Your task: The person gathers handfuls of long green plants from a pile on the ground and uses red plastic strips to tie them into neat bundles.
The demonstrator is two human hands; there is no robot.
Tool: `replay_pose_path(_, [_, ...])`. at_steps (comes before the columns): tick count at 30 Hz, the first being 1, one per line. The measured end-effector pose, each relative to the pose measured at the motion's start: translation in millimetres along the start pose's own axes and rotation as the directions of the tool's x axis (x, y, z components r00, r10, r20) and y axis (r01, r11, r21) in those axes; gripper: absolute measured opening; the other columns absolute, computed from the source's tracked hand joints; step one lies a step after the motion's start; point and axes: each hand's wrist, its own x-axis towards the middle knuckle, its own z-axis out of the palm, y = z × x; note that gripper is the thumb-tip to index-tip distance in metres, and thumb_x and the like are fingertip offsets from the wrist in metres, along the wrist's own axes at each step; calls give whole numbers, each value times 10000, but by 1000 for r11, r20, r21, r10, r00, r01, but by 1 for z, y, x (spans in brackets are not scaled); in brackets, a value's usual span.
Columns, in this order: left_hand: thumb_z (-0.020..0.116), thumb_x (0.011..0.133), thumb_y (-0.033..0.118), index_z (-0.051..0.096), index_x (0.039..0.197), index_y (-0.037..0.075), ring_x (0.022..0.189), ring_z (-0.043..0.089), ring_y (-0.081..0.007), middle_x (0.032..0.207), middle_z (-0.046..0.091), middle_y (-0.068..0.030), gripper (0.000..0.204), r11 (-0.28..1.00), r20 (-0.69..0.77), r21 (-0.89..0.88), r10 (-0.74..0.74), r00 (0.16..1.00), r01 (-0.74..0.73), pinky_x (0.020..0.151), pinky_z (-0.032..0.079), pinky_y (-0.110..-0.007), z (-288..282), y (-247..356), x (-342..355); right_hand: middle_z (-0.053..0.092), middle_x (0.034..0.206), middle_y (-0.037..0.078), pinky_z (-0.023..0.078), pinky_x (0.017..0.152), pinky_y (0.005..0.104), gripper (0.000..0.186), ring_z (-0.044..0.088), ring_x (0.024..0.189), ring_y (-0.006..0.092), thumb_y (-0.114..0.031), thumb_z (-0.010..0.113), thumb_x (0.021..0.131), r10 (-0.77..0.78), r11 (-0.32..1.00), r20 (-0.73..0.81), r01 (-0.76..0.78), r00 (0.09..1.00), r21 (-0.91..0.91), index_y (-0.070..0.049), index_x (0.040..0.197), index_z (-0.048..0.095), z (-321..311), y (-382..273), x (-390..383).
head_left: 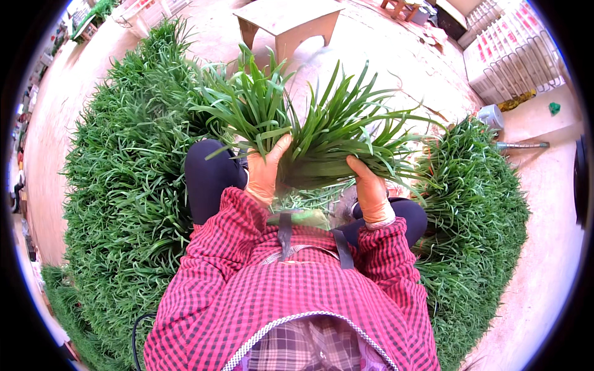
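Observation:
Both my hands wear orange gloves and are in front of my body, between my knees. My left hand [266,173] is closed on a bunch of long, flat green leaves [257,102], its thumb lying across them. Just to the right, my right hand [371,195] grips another bunch of the same leaves [346,139], thumb on top. The two bunches touch near the middle and their tips fan out upward and to the right. My other fingers are hidden behind the leaves. Loose leaf pieces [312,196] lie below, between my legs.
A large heap of the same leaves [130,179] rises on my left, and another heap [473,210] on my right. Ahead stands a low, pale table [291,18]. A grey container [490,116] and a thin rod [523,145] lie beyond the right heap.

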Motion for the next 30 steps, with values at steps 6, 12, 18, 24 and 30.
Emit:
replay_pose_path(6, [785,810,50,657,1072,28,882,630,-129,1007,684,-34,292,994,110,87,56,992,-65,818,511,-312,-7,-8,-2,625,1212,47,427,996,319,388,554,1117,155,-165,731,868,-44,996,-17,43,999,-73,-40,1220,627,-12,-40,-5])
replay_pose_path(12, [767,826,38,659,1053,20,863,617,-116,993,681,-17,252,947,97,-283,-131,987,154,797,505,-298,-20,-47,2,677,1092,80,494,912,310,234,635,1000,175,8,692,854,-656,663,27,593,754,-458,-22,1083,652,-14,-131,-2])
replay_pose_path(18, [762,804,17,676,1036,-2,837,653,-118,959,713,-38,248,989,130,118,76,989,-92,765,523,-286,-8,-28,-7,692,896,62,513,798,369,105,649,916,266,-72,738,776,-428,-13,599,658,677,-753,-81,873,699,27,-146,4])
replay_pose_path(24, [769,799,42,681,989,-9,820,669,-139,938,723,-56,215,968,158,215,96,983,-129,754,522,-294,-6,-24,-7,613,871,26,470,877,387,206,595,912,252,-59,736,728,-302,-71,672,687,676,-723,-123,923,715,18,-127,18])
replay_pose_path(30, [749,797,-1,672,999,-9,860,683,-145,980,722,-72,215,992,128,113,42,991,-56,767,539,-279,-7,-24,-11,594,876,8,429,956,434,266,594,920,237,-48,749,672,-279,-101,736,744,617,-661,-142,916,697,19,-116,16])
